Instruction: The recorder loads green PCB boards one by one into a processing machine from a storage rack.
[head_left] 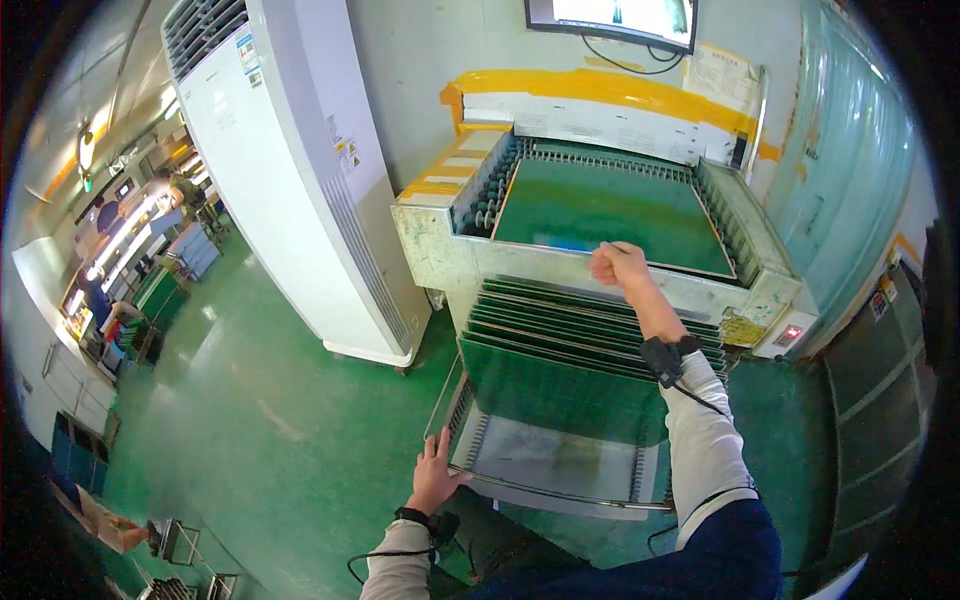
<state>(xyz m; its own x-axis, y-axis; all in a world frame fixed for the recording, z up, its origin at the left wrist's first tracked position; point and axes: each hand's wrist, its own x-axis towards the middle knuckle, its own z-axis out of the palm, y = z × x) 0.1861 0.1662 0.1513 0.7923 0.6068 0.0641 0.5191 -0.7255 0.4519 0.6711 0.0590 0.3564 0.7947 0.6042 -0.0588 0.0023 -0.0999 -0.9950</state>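
**Green panel lies flat on the rollers at twelve o'clock; your right hand is at its near edge**

Taking twelve as straight ahead of you, the copper-edged green panel [610, 205] lies at twelve o'clock on the roller conveyor [425, 245], its near edge facing you. Your right hand [620, 265] is just beside that edge, fingers bent and drawn together, with nothing visible in them; whether they touch the panel you can't tell from this angle.

Your left hand [433, 478] lies at eleven o'clock, on the near left corner of the slotted rack [550, 455]. Its fingers reach over the corner, but whether they close on the rail can't be told. Between you and the conveyor, at twelve, a row of upright green panels [560, 390] stands in the rack's far part, the nearest leaning slightly.

Judging by its thin, broad, glossy look, the flat panel should be fairly light and stiff, with some flex across the middle, and perhaps slick. Its coated face would probably mark or scratch easily, so take it by the bare rims: near edge first, then a side edge at eleven or one o'clock, keeping your fingertips off the green.
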